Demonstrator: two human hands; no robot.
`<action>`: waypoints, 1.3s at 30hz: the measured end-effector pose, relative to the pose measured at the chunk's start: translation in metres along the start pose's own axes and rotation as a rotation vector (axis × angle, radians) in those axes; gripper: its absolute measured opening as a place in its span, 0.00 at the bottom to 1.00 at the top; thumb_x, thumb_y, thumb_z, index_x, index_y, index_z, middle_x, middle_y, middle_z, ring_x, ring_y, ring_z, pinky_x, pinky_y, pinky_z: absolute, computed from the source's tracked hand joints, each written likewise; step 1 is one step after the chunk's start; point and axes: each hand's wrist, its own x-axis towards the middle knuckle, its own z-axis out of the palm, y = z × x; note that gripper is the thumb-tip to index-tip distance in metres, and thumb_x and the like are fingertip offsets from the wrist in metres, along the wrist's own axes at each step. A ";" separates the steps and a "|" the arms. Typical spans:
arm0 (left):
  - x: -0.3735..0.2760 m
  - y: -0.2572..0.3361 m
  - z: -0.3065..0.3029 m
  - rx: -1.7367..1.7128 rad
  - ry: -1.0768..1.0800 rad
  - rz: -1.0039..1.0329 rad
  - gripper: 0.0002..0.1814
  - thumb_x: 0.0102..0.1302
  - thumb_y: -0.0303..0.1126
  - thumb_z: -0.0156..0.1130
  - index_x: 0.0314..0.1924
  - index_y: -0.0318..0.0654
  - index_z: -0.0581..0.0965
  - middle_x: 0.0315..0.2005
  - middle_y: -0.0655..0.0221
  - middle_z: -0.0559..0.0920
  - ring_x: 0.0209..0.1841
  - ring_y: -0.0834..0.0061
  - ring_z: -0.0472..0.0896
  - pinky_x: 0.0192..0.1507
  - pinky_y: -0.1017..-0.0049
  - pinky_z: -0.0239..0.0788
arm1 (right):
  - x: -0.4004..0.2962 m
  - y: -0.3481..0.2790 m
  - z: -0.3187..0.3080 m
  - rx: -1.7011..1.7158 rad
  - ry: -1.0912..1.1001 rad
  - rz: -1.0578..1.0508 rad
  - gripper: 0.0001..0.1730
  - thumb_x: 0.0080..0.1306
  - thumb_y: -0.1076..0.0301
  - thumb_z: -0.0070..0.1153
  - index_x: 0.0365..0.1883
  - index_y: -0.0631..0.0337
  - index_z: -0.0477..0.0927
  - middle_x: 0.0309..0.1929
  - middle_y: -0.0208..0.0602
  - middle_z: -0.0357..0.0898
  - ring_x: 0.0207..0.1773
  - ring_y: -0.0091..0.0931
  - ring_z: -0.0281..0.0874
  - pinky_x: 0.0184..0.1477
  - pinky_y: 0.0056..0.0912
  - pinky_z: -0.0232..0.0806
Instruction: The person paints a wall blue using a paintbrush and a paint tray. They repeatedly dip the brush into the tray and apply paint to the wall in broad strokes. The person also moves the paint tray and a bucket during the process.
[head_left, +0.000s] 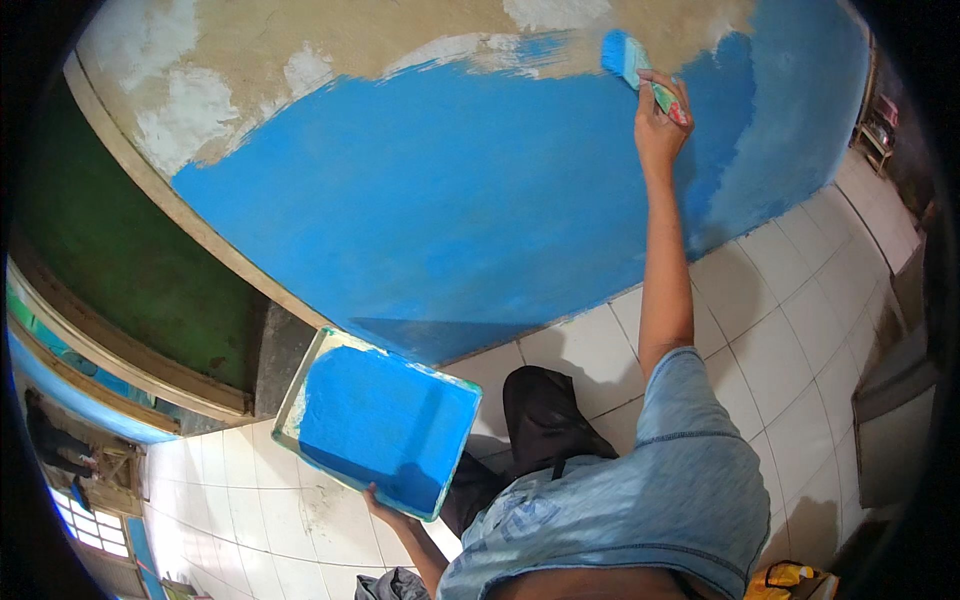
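My right hand grips the handle of a wide paintbrush whose bristles carry blue paint. The bristles lie at or close to the wall, near the upper edge of the fresh blue area; whether they touch is hard to tell. Above that area the wall is beige with whitish patches, and streaky blue strokes lie left of the brush. Low in the view, my left hand holds the near rim of a rectangular paint tray filled with blue paint. Its fingers are partly hidden under the tray.
White floor tiles meet the wall's foot. A doorway with a pale frame and a dark green panel stands at left. Furniture is at the right edge. A yellow bag and grey cloth lie near the bottom.
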 end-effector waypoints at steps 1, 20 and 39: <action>-0.001 0.002 0.000 0.002 0.007 -0.007 0.36 0.54 0.43 0.56 0.62 0.34 0.64 0.52 0.56 0.71 0.55 0.54 0.71 0.53 0.57 0.67 | -0.001 -0.010 -0.004 -0.146 0.010 -0.055 0.08 0.60 0.78 0.59 0.38 0.59 0.83 0.43 0.35 0.80 0.44 0.30 0.79 0.46 0.34 0.71; 0.002 0.003 -0.011 0.010 -0.026 0.004 0.36 0.54 0.45 0.56 0.61 0.35 0.65 0.51 0.57 0.71 0.54 0.54 0.71 0.55 0.56 0.65 | 0.008 0.002 -0.030 -0.113 0.026 -0.037 0.11 0.60 0.79 0.56 0.39 0.55 0.83 0.40 0.38 0.80 0.44 0.32 0.79 0.46 0.34 0.71; 0.001 0.009 0.001 0.074 -0.007 0.026 0.38 0.52 0.45 0.56 0.62 0.33 0.64 0.56 0.56 0.69 0.58 0.53 0.68 0.58 0.56 0.61 | 0.025 0.046 -0.061 -0.072 0.035 0.071 0.08 0.60 0.77 0.59 0.38 0.57 0.83 0.41 0.34 0.81 0.44 0.32 0.80 0.46 0.32 0.71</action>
